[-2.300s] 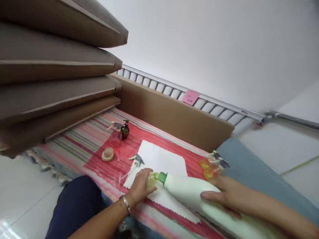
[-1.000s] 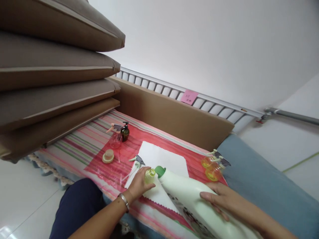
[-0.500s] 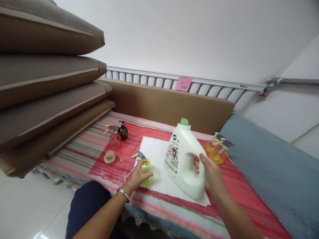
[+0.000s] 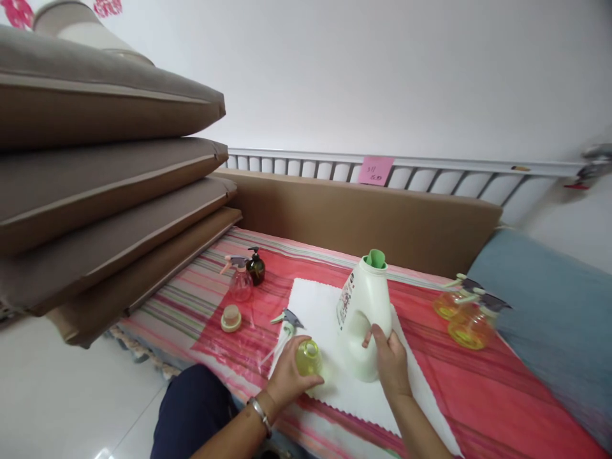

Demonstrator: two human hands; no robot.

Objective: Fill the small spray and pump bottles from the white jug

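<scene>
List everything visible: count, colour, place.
Jug: one, pale green, centre
Bottle: one, yellow, beside jug
Sheet: one, white, centre
Spray head: one, grey and green, centre
Sprayers: three, two yellow right, one pink left
Pump: one, dark, left
Lid: one, cream, left
Mat: one, red, under sheet
Cloth: one, striped, under mat
Cushions: four, brown, left
Panel: one, brown, behind
Rail: one, grey, behind
Note: one, pink, on rail
Cover: one, blue, right
Fitting: one, grey, right
Cylinder: one, beige, left
Marks: two, red, on wall
Bracelet: one, silver, wrist
Knee: one, navy, bottom
Left hand: one, on bottle
Right hand: one, on jug
</scene>
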